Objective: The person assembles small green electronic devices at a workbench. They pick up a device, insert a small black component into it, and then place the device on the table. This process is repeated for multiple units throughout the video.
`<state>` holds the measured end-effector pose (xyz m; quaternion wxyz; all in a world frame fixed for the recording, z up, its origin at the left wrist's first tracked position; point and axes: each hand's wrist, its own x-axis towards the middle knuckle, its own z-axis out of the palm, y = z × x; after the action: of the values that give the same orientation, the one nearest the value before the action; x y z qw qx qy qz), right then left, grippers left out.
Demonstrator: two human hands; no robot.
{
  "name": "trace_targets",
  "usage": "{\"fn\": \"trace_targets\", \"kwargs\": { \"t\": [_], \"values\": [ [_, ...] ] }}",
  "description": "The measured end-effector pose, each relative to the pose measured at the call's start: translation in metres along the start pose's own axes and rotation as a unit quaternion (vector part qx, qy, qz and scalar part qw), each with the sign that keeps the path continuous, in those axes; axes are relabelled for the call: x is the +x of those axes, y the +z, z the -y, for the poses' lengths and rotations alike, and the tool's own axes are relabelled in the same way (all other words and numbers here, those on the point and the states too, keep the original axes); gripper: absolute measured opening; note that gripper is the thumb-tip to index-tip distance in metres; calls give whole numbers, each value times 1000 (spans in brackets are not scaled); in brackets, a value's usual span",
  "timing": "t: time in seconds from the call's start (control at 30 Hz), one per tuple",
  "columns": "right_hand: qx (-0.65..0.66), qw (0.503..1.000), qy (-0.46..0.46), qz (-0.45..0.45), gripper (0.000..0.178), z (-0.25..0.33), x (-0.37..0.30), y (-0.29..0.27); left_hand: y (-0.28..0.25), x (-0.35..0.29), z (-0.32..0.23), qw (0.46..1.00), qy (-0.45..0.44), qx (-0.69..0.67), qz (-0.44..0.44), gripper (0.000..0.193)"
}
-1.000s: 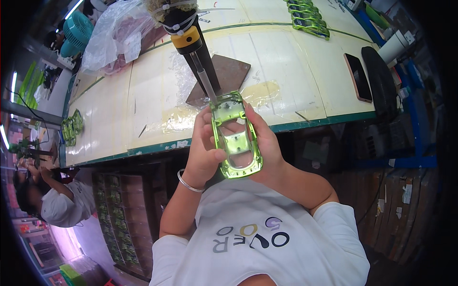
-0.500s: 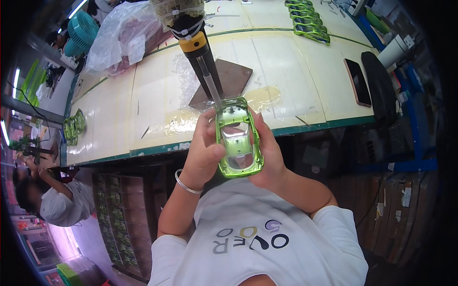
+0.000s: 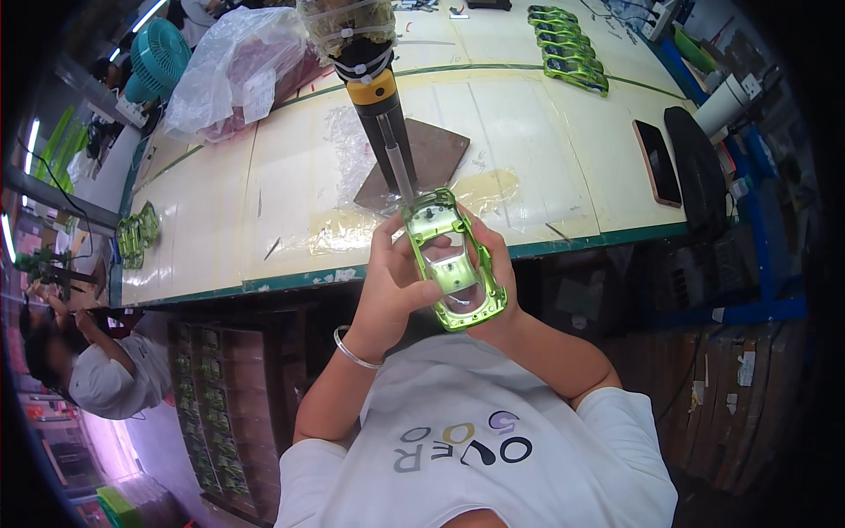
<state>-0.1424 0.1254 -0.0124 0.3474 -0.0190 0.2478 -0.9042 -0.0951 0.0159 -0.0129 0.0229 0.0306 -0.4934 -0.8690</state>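
A bright green toy car body shell (image 3: 478,310), its hollow underside turned up and see-through windows in its middle, is held between my hands just over the table's near edge. My left hand (image 3: 387,295) grips its left side, thumb laid on the side by the rear window. On the other side my right hand (image 3: 495,255) wraps round the edge, most of its fingers hidden underneath. From above comes a black and yellow tool (image 3: 374,90) with a slim metal rod, its lower end at the shell's far left corner. Whether it touches the shell I cannot tell.
Behind the shell a brown square plate (image 3: 440,151) lies on the pale table (image 3: 299,176). More green car shells (image 3: 568,55) line up far right, others (image 3: 136,236) at left. A phone (image 3: 658,163), black case (image 3: 691,167), plastic bag (image 3: 229,84) and fan (image 3: 160,57) stand around.
The shell's near end has swung to the right, so it now lies more slanted. Both hands have shifted slightly right with it, still gripping it.
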Motion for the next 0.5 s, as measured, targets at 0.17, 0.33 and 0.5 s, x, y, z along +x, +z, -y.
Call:
{"fn": "trace_targets", "kwargs": {
  "t": [0.17, 0.33, 0.5],
  "values": [
    [61, 994, 90, 16, 40, 2, 9, -8, -1, -5, 2, 999, 32, -16, -15, 95],
    [77, 968, 196, 135, 46, 14, 21, -17, -12, -16, 7, 994, 82, 65, 5, 104],
    [124, 950, 239, 158, 52, 20, 25, -21, -6, -21, 0, 989, 106, 99, 38, 109]
  ]
}}
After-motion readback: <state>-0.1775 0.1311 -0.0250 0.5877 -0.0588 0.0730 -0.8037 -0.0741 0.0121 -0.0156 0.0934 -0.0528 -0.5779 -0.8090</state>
